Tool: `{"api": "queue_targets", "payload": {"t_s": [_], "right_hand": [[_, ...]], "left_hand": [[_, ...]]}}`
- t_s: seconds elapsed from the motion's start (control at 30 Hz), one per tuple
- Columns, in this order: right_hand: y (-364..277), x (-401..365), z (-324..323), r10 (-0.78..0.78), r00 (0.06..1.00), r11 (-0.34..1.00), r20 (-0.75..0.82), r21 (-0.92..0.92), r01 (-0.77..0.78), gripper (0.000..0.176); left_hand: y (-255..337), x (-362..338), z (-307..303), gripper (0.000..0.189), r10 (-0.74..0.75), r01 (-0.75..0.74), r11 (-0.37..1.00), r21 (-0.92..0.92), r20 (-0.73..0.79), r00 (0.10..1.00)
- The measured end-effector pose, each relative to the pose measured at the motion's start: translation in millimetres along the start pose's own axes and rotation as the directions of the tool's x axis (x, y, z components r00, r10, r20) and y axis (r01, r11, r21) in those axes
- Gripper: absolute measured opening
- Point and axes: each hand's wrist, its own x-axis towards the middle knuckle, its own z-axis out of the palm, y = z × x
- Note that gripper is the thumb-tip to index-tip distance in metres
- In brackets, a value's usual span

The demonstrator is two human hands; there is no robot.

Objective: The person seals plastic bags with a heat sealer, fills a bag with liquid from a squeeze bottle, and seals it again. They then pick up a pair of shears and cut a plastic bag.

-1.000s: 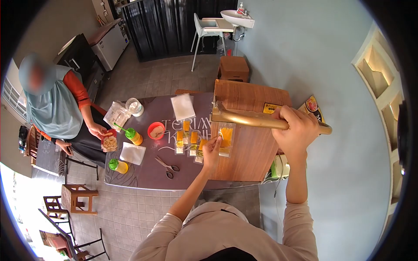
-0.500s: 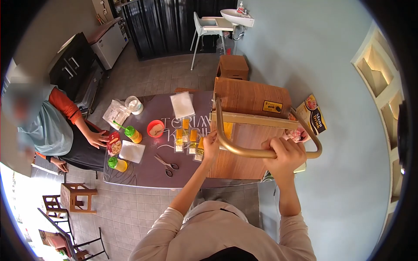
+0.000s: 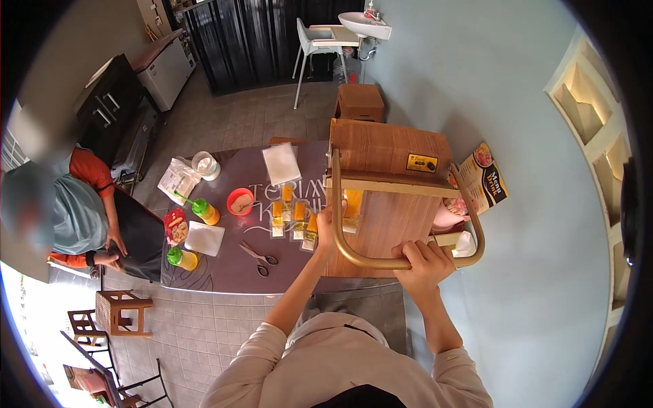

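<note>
Beside left hand (image 3: 327, 233): packets (image 3: 296, 216), scissors (image 3: 261, 259); gold handle (image 3: 337, 197) crosses above.

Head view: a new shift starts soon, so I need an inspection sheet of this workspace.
Surface: dark grey table with white lettering, crowded with small items.
Job's things: wooden box press with gold metal U-shaped handle; clear pouch of yellow filling under its bar.
Clutter: row of small filled pouches, steel scissors, red bowl, two green-capped orange bottles, white napkin.
Hands: right hand grips the handle; left hand fingers pinch the pouch.
Cables: nothing seen.
Surroundings: seated person at the table's left; white high chair, wall sink, tiled floor.
</note>
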Motion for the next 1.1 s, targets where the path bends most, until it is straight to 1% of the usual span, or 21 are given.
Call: {"api": "queue_targets", "payload": {"t_s": [0.1, 0.27, 0.4, 0.57, 0.63, 0.73, 0.8, 0.97, 1.1], "right_hand": [[0, 2, -1, 0.005, 1.0, 1.0, 0.005, 0.003, -0.005, 0.019], [0, 13, -3, 0.01, 1.0, 1.0, -0.02, -0.024, -0.01, 0.018], [0, 17, -4, 0.012, 0.999, 1.0, -0.038, -0.007, -0.013, 0.018], [-1, 8, -1, 0.014, 0.999, 0.999, -0.041, -0.036, -0.015, 0.018], [-1, 3, 0, 0.02, 1.0, 1.0, 0.002, -0.004, -0.02, 0.018], [-3, -5, 1, 0.031, 0.999, 1.0, 0.03, -0.004, -0.031, 0.018], [-4, -12, 3, 0.033, 0.999, 0.999, 0.039, 0.001, -0.033, 0.019], [-6, -19, 6, 0.057, 0.996, 0.998, 0.072, 0.024, -0.059, 0.022], [-7, -21, 8, 0.072, 0.995, 0.997, 0.065, 0.037, -0.074, 0.021]], "left_hand": [[-6, -1, -2, 0.039, 0.039, -0.039, 0.999, 0.015, 0.014, 0.999], [-14, -1, -2, 0.038, 0.061, -0.062, 0.998, 0.02, 0.02, 0.998], [-2, -1, -2, 0.036, 0.076, -0.076, 0.997, 0.02, 0.031, 0.997], [-5, 2, 0, 0.036, 0.028, -0.028, 0.999, -0.033, 0.021, 0.999], [-5, 2, 2, 0.037, 0.005, -0.004, 0.999, -0.044, 0.017, 1.0], [-8, 4, 3, 0.038, -0.018, 0.018, 1.0, -0.007, -0.007, 1.0], [-20, 8, 1, 0.039, -0.04, 0.04, 0.997, 0.065, -0.001, 0.999], [-47, 14, 2, 0.042, -0.018, 0.017, 0.999, 0.032, 0.011, 1.0], [-48, 14, 3, 0.044, 0.008, -0.008, 1.0, 0.011, 0.006, 1.0]]}}
